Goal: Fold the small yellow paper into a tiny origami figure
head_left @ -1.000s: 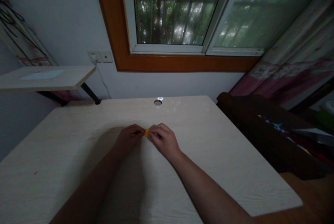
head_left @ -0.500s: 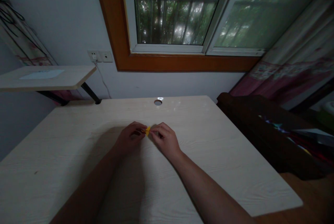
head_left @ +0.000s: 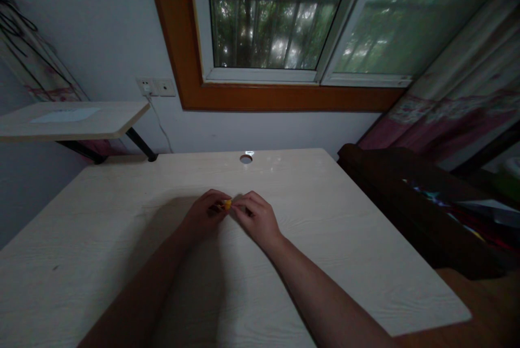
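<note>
Both of my hands meet over the middle of a pale wooden table (head_left: 345, 240). Between their fingertips is a small yellow-orange piece (head_left: 227, 205), too small and dim to name further. My left hand (head_left: 205, 215) pinches it from the left with curled fingers. My right hand (head_left: 255, 218) pinches it from the right, fingers bent, knuckles up. Most of the piece is hidden by the fingers. Both hands rest low on the table top.
A round cable hole (head_left: 246, 159) lies at the table's far edge. A small raised shelf (head_left: 81, 120) stands at the left, wall sockets (head_left: 156, 87) behind it. A dark bed or sofa edge (head_left: 406, 196) and curtains (head_left: 455, 99) are at the right, under a window (head_left: 280, 18).
The hands have drawn slightly closer together and a little away from me. Less of the yellow-orange piece shows between the fingers than before.
</note>
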The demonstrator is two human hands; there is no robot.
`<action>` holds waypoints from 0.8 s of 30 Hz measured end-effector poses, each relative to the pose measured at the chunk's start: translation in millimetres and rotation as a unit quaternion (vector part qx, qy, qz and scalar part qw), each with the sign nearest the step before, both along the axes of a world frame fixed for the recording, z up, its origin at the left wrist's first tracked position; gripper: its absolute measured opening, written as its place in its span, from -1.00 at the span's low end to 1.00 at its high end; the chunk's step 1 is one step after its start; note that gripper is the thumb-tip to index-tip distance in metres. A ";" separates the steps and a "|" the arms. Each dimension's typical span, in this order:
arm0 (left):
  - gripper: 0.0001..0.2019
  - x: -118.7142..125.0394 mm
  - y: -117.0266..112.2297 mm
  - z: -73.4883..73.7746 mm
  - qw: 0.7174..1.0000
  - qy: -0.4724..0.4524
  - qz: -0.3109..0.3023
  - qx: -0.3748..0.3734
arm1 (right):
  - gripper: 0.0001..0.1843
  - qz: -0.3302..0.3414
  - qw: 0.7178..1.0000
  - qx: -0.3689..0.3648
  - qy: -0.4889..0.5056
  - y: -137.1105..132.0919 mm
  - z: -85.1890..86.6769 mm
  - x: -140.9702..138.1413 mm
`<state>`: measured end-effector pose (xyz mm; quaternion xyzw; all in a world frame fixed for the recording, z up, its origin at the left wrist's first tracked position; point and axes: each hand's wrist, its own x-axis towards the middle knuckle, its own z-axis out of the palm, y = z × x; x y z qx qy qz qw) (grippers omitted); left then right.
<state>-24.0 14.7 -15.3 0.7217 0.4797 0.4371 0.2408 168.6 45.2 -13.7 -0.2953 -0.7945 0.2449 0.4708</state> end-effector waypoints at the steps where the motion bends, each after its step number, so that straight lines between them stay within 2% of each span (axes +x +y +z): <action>1: -0.78 -0.5 0.9 -1.3 1.000 0.002 0.001 -0.001 | -0.88 -0.005 1.000 -0.002 0.002 -0.2 0.4 -0.1; 10: -0.81 -4.0 6.0 -4.1 0.999 -0.005 0.033 -0.034 | -0.91 -0.054 0.998 -0.023 0.021 0.4 2.4 -0.3; 19: -0.80 -1.3 -0.4 5.8 0.995 -0.079 0.034 -0.047 | -0.91 -0.064 0.997 -0.029 0.020 2.5 1.0 0.4; 24: -0.86 -1.3 -0.4 7.4 0.995 -0.079 0.045 -0.046 | -0.92 -0.056 0.998 -0.034 0.008 3.3 0.3 0.6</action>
